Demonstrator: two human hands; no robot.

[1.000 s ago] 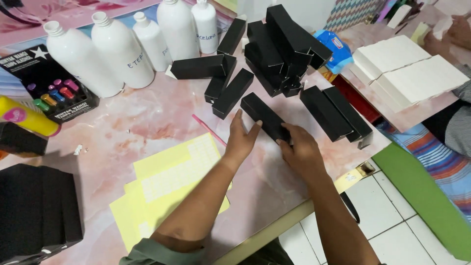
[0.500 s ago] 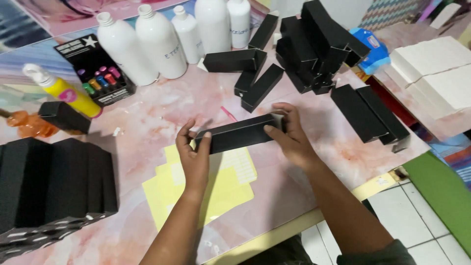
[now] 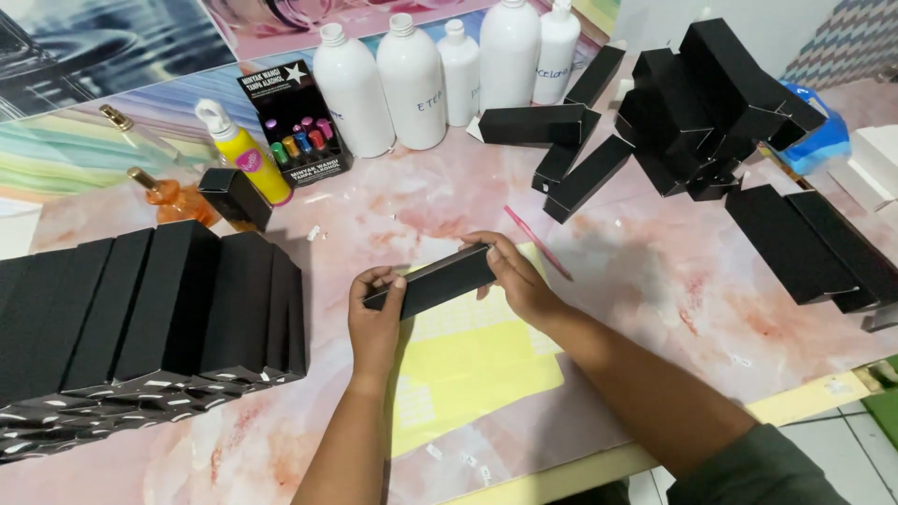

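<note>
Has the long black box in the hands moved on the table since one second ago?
Yes. The long black box, held by the left hand and right hand, now sits over the yellow sheets, nearer the person than before.

Two bare forearms, one dark green sleeve

The left hand (image 3: 376,313) and right hand (image 3: 516,278) wear no gloves, rings or watch. The right arm's dark green sleeve is pushed up by the elbow; the left forearm shows no sleeve.

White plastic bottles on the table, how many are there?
5 white bottles, in a row along the far edge. None looks hidden.
</note>
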